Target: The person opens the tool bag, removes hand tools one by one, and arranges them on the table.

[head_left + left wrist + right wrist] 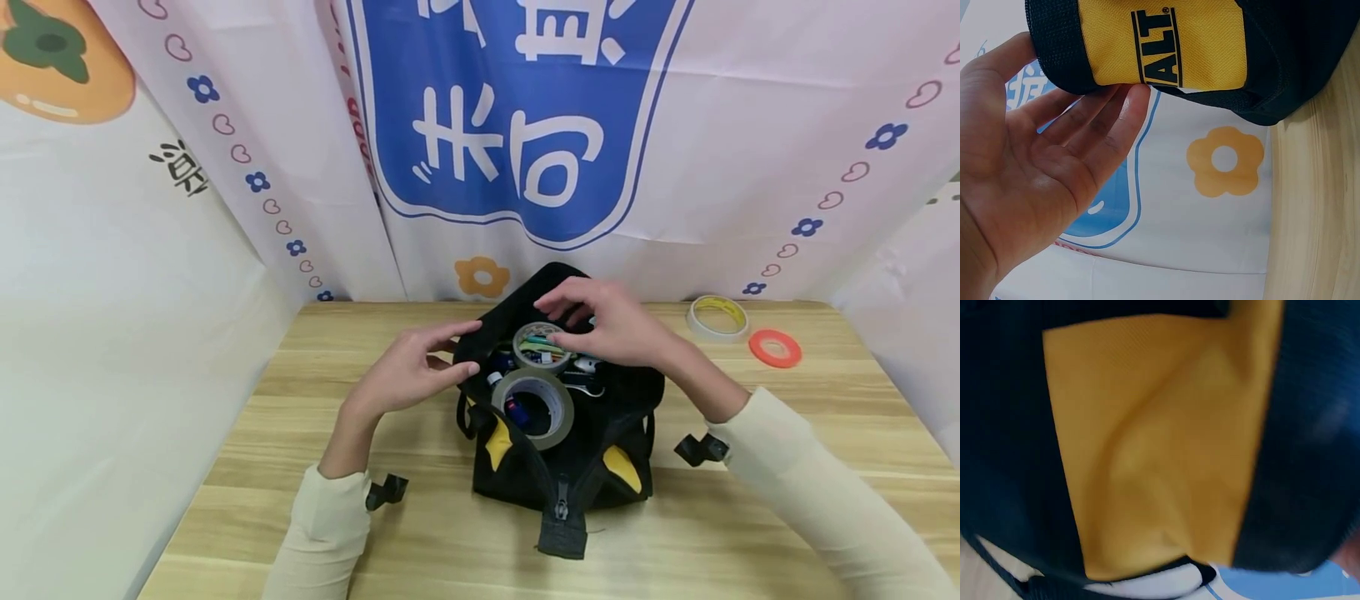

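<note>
A black tool bag (517,479) with yellow patches stands unzipped on the table. Inside it lie a large brown tape roll (558,417), a smaller tape roll (517,337) ringing several pens, and other small items. My left hand (401,367) touches the bag's left rim, thumb and fingers spread apart along it. In the left wrist view, its fingertips (1138,97) meet the edge of a yellow panel (1204,44) with black lettering. My right hand (615,321) hovers over the bag's opening, fingers bent loosely and thumb beside the smaller roll, gripping nothing. Mostly bag fabric (1154,444) fills the right wrist view, blurred.
To the right of the bag, a whitish tape roll (697,329) and a flat red tape roll (787,358) lie near the table's back edge. A printed cloth (750,150) hangs right behind the wooden table (247,500). The bag's zipper end (562,537) extends toward the front.
</note>
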`<state>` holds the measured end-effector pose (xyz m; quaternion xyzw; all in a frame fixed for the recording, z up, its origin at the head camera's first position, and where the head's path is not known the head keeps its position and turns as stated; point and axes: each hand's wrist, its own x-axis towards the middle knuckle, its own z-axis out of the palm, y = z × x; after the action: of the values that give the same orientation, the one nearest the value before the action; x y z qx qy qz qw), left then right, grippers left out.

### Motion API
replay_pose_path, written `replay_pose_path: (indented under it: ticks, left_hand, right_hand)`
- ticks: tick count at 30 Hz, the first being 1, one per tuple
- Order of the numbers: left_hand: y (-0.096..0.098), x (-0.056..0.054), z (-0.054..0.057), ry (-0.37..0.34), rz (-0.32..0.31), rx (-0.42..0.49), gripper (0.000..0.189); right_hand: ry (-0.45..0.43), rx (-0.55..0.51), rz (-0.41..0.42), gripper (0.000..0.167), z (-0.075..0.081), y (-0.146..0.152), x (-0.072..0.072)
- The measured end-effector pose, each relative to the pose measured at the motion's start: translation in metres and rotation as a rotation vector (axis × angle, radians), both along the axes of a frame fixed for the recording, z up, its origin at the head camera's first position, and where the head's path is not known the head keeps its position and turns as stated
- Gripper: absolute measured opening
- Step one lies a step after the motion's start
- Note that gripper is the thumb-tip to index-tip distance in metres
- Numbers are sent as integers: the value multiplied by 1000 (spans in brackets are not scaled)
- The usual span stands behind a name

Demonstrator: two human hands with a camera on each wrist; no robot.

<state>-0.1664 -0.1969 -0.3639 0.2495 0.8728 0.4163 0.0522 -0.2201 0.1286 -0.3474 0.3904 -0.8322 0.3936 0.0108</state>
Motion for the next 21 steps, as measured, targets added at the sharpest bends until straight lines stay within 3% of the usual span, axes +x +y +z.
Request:
replay_pose_path:
  ticks: [21]
  left_hand:
    - [1,0,1,-2,-4,-8,57]
  right_hand:
    - [-155,163,116,36,-39,-22,-3]
